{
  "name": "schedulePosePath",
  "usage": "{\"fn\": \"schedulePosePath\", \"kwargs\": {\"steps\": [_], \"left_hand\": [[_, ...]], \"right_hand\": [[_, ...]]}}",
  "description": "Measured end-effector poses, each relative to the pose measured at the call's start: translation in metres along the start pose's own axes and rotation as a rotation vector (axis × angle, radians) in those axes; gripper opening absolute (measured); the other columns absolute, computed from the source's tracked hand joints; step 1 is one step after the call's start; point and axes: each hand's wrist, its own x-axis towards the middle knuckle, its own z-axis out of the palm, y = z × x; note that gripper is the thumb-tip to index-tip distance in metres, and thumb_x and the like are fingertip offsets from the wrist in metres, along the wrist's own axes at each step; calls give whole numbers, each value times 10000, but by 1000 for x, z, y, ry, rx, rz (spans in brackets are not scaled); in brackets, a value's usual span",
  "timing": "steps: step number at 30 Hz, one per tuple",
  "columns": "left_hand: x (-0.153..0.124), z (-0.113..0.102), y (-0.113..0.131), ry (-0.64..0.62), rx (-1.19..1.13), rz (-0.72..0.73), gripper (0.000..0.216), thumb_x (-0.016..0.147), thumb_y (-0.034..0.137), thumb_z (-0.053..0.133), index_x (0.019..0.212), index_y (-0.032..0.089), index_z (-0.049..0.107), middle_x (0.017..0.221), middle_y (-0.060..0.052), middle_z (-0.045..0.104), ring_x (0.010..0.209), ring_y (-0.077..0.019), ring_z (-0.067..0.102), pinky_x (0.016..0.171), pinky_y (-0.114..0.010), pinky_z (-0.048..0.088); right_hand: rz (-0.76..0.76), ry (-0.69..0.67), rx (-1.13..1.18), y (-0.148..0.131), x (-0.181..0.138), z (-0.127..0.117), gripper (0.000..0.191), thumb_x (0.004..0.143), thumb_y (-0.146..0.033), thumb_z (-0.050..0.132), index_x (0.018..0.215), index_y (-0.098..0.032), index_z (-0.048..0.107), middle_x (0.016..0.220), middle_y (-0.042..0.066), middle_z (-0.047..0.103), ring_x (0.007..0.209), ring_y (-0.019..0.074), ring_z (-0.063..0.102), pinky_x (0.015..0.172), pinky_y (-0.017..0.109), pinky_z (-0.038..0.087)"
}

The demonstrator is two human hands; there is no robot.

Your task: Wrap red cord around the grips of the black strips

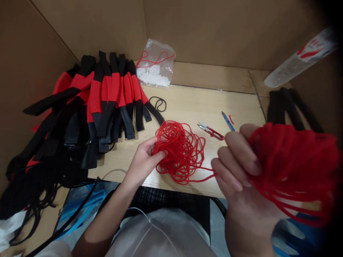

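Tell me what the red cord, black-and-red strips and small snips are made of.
The red cord looks synthetic, perhaps elastic, with a matte finish; it lies in limp loops. The black-and-red strips look like matte rubber or foam, since they bend softly. The thread snips show shiny steel blades, red-coated bows.

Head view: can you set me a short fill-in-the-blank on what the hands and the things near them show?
The left hand grips a tangle of ____ cord.
The right hand holds more of it in ____ lifted above the table.
Thread snips lie on the ____ tabletop.
The pile of straps is red and ____.

red; loops; wooden; black
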Motion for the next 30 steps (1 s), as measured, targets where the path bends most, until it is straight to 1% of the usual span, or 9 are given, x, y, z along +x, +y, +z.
{"fn": "schedulePosePath", "kwargs": {"steps": [4, 7, 10, 15, 20, 23, 26, 28, 30], "left_hand": [[-1, 1, 1, 37, -19, -23, 343, 606, 54, 707, 936, 144, 730, 896, -41, 769, 813, -180, 702, 736, -259, 542], [-2, 2, 2, 48, 8, -23, 307, 634, 85, 688, 931, 149, 729, 853, -24, 762, 704, -158, 685, 664, -251, 536], [-1, 2, 2, 76, 87, 35, 217, 704, 127, 652, 901, 151, 741, 842, -23, 759, 717, -153, 676, 661, -243, 522], [-1, 0, 1, 84, 128, 73, 215, 736, 142, 646, 926, 152, 745, 885, -33, 769, 828, -170, 690, 727, -249, 525], [-2, -1, 4, 61, 70, 18, 281, 661, 94, 678, 930, 148, 738, 826, -32, 770, 776, -171, 698, 695, -251, 531], [-2, 0, 6, 22, 11, -25, 343, 608, 37, 653, 921, 151, 733, 799, -21, 766, 721, -152, 690, 640, -224, 514], [-2, 1, 6, 10, -25, -50, 369, 588, 19, 628, 915, 151, 733, 762, -14, 759, 675, -142, 680, 599, -213, 497], [-2, 0, 7, 20, -20, -56, 364, 587, 22, 624, 910, 153, 730, 732, -9, 750, 639, -139, 668, 589, -220, 495], [-2, 0, 7, 29, -5, -57, 352, 594, 27, 629, 908, 155, 724, 713, -3, 743, 619, -138, 660, 596, -231, 500]], "right_hand": [[45, -84, -34, 6, 5, -8, 200, 916, -246, 535, 718, -221, 538, 527, -72, 315, 348, 65, 134, 255, 177, 180], [94, -100, -54, 10, 7, -11, 203, 897, -263, 540, 699, -224, 540, 505, -76, 263, 328, 64, 122, 236, 179, 134], [111, -91, -84, 12, 7, -11, 191, 886, -291, 558, 703, -238, 544, 499, -79, 259, 317, 71, 115, 225, 189, 129], [104, -88, -93, 12, 8, -9, 221, 890, -277, 547, 676, -235, 512, 499, -78, 242, 314, 73, 110, 230, 195, 114], [123, -122, -37, 15, 8, -13, 211, 906, -288, 525, 705, -224, 522, 518, -76, 267, 332, 67, 116, 252, 178, 133], [133, -184, -30, 19, 6, -19, 216, 912, -344, 521, 742, -220, 571, 536, -64, 369, 337, 70, 158, 250, 177, 176], [190, -173, -225, 24, 1, -26, 199, 905, -330, 528, 774, -209, 615, 623, -14, 539, 388, 93, 342, 312, 203, 296], [188, -131, -481, 28, -4, -31, 144, 895, -232, 525, 798, -206, 628, 709, 11, 616, 499, 121, 493, 433, 227, 414], [135, -138, -744, 31, -10, -36, 163, 881, -140, 491, 849, -211, 634, 774, 17, 658, 630, 149, 591, 568, 254, 480]]}}
